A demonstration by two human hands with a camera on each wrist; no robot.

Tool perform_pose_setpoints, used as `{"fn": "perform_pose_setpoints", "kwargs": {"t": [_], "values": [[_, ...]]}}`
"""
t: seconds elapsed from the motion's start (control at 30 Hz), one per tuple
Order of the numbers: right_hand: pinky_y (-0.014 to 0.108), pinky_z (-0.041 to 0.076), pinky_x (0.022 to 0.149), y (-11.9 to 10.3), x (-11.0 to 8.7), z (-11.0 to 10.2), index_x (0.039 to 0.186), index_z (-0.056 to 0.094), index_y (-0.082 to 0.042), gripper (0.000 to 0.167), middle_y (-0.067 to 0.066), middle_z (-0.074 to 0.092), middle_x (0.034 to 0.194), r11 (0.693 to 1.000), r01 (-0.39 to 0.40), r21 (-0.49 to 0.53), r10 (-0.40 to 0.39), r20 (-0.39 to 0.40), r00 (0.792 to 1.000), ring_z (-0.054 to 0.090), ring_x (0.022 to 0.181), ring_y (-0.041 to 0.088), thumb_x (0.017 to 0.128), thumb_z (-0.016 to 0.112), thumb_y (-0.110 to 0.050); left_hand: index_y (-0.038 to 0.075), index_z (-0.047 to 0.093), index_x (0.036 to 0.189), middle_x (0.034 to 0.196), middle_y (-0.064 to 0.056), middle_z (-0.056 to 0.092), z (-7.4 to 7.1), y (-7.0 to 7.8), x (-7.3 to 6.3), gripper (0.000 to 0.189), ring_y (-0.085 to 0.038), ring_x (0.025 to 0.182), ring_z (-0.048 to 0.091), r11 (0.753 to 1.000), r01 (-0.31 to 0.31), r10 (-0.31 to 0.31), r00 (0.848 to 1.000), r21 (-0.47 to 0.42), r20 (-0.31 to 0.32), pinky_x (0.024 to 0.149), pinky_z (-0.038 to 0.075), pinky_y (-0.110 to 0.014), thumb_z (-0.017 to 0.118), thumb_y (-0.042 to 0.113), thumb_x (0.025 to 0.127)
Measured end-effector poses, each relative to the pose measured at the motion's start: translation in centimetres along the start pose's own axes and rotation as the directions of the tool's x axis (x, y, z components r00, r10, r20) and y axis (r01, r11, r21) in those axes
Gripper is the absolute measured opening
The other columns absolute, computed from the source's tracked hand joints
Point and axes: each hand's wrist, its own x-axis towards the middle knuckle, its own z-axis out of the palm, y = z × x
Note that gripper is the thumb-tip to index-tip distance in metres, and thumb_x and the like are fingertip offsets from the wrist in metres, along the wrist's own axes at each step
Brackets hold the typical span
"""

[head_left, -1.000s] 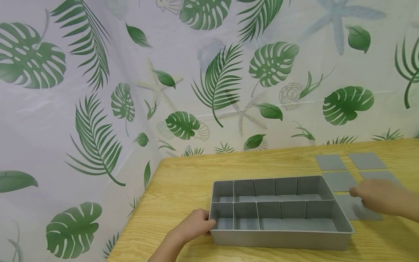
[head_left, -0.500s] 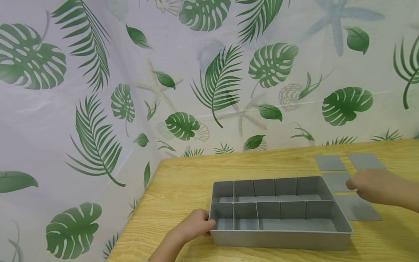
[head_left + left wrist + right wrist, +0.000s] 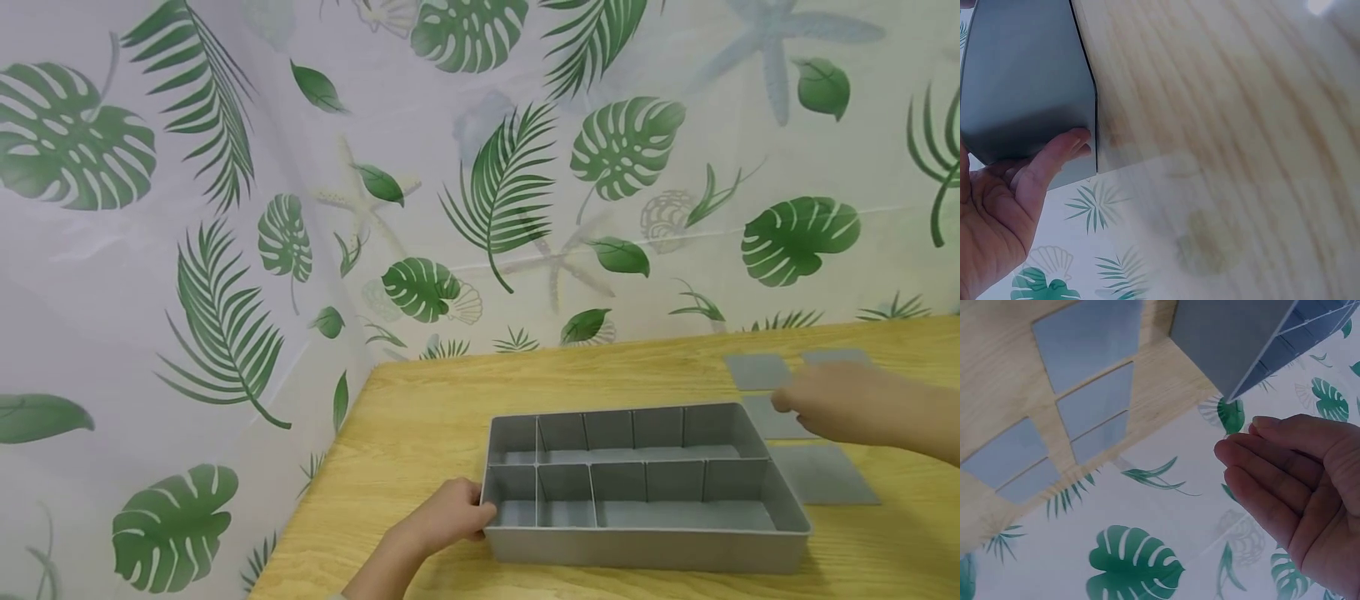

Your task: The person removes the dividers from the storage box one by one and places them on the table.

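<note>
A grey divided storage box (image 3: 645, 550) stands on the wooden table. One long divider (image 3: 675, 479) splits it into two rows, with thin cross dividers toward its left end. At the front left corner, my left hand (image 3: 448, 518) holds the box by its end wall, thumb along the front side (image 3: 1029, 75). My right hand (image 3: 843, 406) hovers over flat grey panels right of the box. Its fingers are loosely bent and hold nothing, as the right wrist view shows the hand (image 3: 1304, 478) with thumb and fingertips close together.
Several grey square panels lie on the table, among them a near panel (image 3: 832, 479) close to the box's right end and a far panel (image 3: 757, 372). Behind the table (image 3: 420, 400) hangs a leaf-patterned sheet (image 3: 525, 167), which also covers the left side.
My right hand has moved away from me and a little left over the panels, uncovering more of the near one. The left hand and the box stay put.
</note>
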Motion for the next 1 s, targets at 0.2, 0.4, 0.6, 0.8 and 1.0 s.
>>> {"fn": "perform_pose_setpoints", "kwargs": {"t": [0.2, 0.4, 0.6, 0.8, 1.0], "values": [[0.018, 0.013, 0.048, -1.3, 0.6, -1.5, 0.060, 0.042, -0.022, 0.037, -0.010, 0.022, 0.056, 1.000, 0.016, 0.023, -0.015, -0.057, 0.998, 0.017, 0.053, 0.007, 0.073, 0.059, 0.009, -0.006, 0.067, 0.087, 0.086, -0.012, 0.069, 0.1, -0.2, -0.1, 0.027, -0.015, 0.074, 0.061, 1.000, 0.000, 0.000, 1.000, -0.007, 0.007, 0.065, 0.057, -0.033, 0.051, 0.013, 0.078], [0.019, 0.022, 0.047, -2.0, 1.4, -2.2, 0.066, 0.050, -0.021, 0.030, -0.011, 0.037, 0.057, 0.999, 0.032, 0.035, -0.033, 0.015, 0.999, 0.027, 0.052, 0.006, 0.077, 0.056, 0.006, -0.006, 0.067, 0.087, 0.087, -0.012, 0.069, 0.1, -0.2, -0.1, 0.027, -0.015, 0.075, 0.062, 1.000, 0.002, -0.002, 1.000, -0.010, 0.006, 0.066, 0.057, -0.034, 0.051, 0.013, 0.078], [0.021, 0.027, 0.043, -2.9, 2.5, -2.0, 0.068, 0.054, -0.020, 0.026, -0.011, 0.041, 0.056, 0.991, 0.124, -0.052, -0.127, -0.052, 0.991, 0.028, 0.051, 0.007, 0.075, 0.062, 0.004, -0.005, 0.067, 0.085, 0.082, -0.009, 0.069, 0.1, -0.2, 0.1, 0.025, -0.014, 0.070, 0.061, 1.000, 0.002, -0.002, 1.000, 0.006, 0.000, 0.064, 0.057, -0.033, 0.051, 0.013, 0.077], [0.024, 0.034, 0.041, -4.4, 3.9, -1.8, 0.069, 0.057, -0.017, 0.025, -0.007, 0.048, 0.060, 0.982, 0.160, -0.098, -0.167, -0.068, 0.984, 0.041, 0.052, 0.010, 0.075, 0.064, 0.006, -0.004, 0.067, 0.083, 0.080, -0.007, 0.068, 0.1, -0.2, 0.2, 0.024, -0.013, 0.069, 0.061, 1.000, 0.004, -0.004, 1.000, 0.013, -0.002, 0.063, 0.057, -0.031, 0.051, 0.013, 0.078], [0.024, 0.037, 0.044, -5.8, 5.2, -2.1, 0.072, 0.060, -0.015, 0.023, -0.006, 0.051, 0.062, 0.967, 0.240, -0.090, -0.249, -0.101, 0.963, 0.043, 0.055, 0.009, 0.073, 0.067, 0.006, -0.004, 0.067, 0.082, 0.080, -0.007, 0.068, 0.1, -0.2, 0.1, 0.024, -0.013, 0.070, 0.060, 1.000, 0.007, -0.007, 1.000, 0.005, 0.003, 0.063, 0.057, -0.031, 0.051, 0.013, 0.078]]}}
